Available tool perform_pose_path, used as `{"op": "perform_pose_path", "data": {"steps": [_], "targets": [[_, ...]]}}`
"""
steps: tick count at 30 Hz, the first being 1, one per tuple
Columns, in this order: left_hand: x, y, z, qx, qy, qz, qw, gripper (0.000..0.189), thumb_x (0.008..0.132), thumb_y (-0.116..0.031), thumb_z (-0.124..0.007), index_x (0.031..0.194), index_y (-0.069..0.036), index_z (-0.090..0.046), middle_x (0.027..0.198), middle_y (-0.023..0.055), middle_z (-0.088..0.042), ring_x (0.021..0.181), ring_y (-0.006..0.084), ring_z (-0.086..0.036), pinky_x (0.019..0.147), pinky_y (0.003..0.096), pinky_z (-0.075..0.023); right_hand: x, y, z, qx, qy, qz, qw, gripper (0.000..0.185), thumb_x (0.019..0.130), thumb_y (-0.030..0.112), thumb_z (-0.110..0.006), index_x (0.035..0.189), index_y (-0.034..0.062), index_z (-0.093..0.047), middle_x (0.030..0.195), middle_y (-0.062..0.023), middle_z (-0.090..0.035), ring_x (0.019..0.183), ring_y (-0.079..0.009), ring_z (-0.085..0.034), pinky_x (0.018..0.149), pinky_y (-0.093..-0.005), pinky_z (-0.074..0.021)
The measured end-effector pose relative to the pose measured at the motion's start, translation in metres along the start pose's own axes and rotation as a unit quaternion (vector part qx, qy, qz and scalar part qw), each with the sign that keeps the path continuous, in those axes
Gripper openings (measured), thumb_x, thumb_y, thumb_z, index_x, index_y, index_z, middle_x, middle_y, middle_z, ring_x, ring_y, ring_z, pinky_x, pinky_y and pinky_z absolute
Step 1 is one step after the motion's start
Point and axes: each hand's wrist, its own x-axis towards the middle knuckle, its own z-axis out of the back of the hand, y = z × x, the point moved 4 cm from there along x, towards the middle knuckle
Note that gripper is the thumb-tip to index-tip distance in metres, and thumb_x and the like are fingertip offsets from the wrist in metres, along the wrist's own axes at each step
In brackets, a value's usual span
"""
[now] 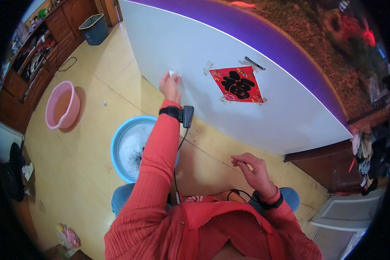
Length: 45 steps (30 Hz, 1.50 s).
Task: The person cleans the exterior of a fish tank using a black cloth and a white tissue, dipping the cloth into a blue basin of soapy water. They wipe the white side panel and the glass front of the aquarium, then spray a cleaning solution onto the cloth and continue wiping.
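My left hand [171, 87] reaches forward to the white panel [188, 48] and holds a small white cloth or pad [173, 73] against its surface. A black device is strapped at that wrist. Over my right knee, my right hand [254, 170] hovers with fingers bent and thumb near them; nothing shows between them. To the right of my left hand, a red diamond paper decoration [238, 84] with black writing is taped to the panel. Partly under my left forearm stands a blue basin [116, 146] of sudsy water with dark bits in it.
On the tiled floor stand a pink basin [74, 109] of brownish liquid and, farther off, a grey bin [94, 31]. Wooden cabinets [65, 26] line the left. A plastic bag [68, 236] lies lower left. A dark cable runs from the left wrist device past the blue basin.
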Motion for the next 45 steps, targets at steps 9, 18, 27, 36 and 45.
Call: {"op": "perform_pose_path", "data": {"steps": [9, 18, 27, 36, 45], "targets": [[-0.07, 0.066, -0.018, 0.062, -0.048, 0.026, 0.997, 0.029, 0.079, -0.004, -0.076, 0.107, 0.002, -0.071, 0.095, 0.0093, -0.07, 0.077, 0.0169, -0.067, 0.068, 0.0312, -0.0554, 0.004, -0.004, 0.001, -0.025, 0.011, 0.02, 0.999, 0.025, 0.093, -0.008, -0.061, 0.115, 0.0002, -0.07, 0.096, -0.0142, -0.072, 0.087, -0.0247, -0.071, 0.079, -0.0326, -0.0567], [-0.126, -0.007, -0.037, 0.121, 0.097, -0.079, 0.985, 0.03, 0.087, 0.001, -0.073, 0.116, 0.004, -0.067, 0.104, 0.0086, -0.069, 0.092, 0.0148, -0.065, 0.083, 0.0265, -0.0528, 0.027, -0.044, -0.005, 0.099, 0.029, -0.126, 0.987, 0.023, 0.096, -0.005, -0.057, 0.115, -0.0014, -0.07, 0.096, -0.0114, -0.071, 0.092, -0.0201, -0.069, 0.085, -0.0326, -0.0551], [-0.093, -0.047, 0.055, 0.461, 0.053, -0.016, 0.885, 0.032, 0.081, -0.003, -0.079, 0.112, -0.007, -0.074, 0.115, 0.0084, -0.063, 0.107, 0.0192, -0.06, 0.096, 0.0315, -0.0488, 0.043, -0.027, -0.052, 0.2, 0.131, -0.271, 0.932, 0.021, 0.099, -0.002, -0.054, 0.114, -0.004, -0.069, 0.1, -0.0119, -0.074, 0.092, -0.0186, -0.071, 0.086, -0.0311, -0.0553], [-0.043, -0.303, 0.1, 0.261, -0.015, -0.155, 0.953, 0.035, 0.097, -0.002, -0.062, 0.131, 0.004, -0.057, 0.12, 0.0151, -0.066, 0.11, 0.0249, -0.067, 0.102, 0.0376, -0.0543, -0.018, -0.013, -0.112, 0.37, 0.124, -0.441, 0.808, 0.023, 0.104, 0.009, -0.056, 0.119, -0.0038, -0.067, 0.106, -0.0131, -0.073, 0.096, -0.0191, -0.071, 0.088, -0.0326, -0.0559], [-0.204, -0.629, 0.15, 0.38, -0.293, -0.262, 0.837, 0.043, 0.097, 0.0, -0.064, 0.139, 0.005, -0.053, 0.129, 0.0146, -0.063, 0.113, 0.0227, -0.065, 0.102, 0.0329, -0.0529, -0.084, 0.024, -0.142, 0.267, 0.208, -0.452, 0.825, 0.031, 0.105, 0.023, -0.057, 0.121, -0.0021, -0.066, 0.106, -0.0117, -0.073, 0.09, -0.0172, -0.07, 0.079, -0.0294, -0.0563]]}}
